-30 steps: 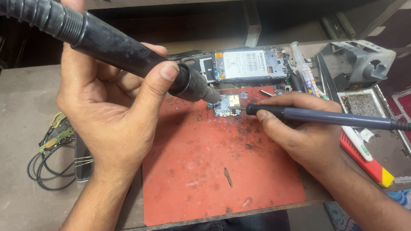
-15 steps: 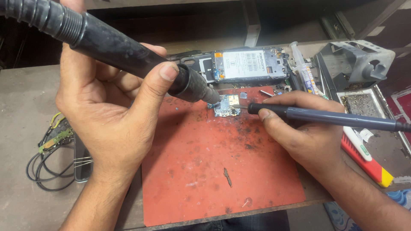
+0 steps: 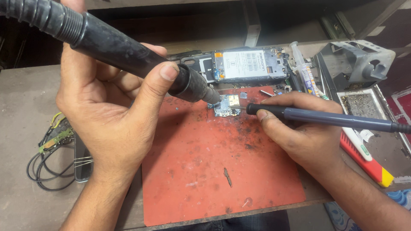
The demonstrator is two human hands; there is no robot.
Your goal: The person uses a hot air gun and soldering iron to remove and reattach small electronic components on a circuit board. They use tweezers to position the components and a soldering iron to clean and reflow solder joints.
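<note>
Left hand wrapped round hot-air wand, nozzle at board. Right hand pinching iron. Board likely light, fragile; best held by edges.

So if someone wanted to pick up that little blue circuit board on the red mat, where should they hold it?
Probably by the small blue circuit board's near long edge, coming from the person's side: it lies flat on the red rubber mat, and tool tips crowd its left and right ends.
</note>
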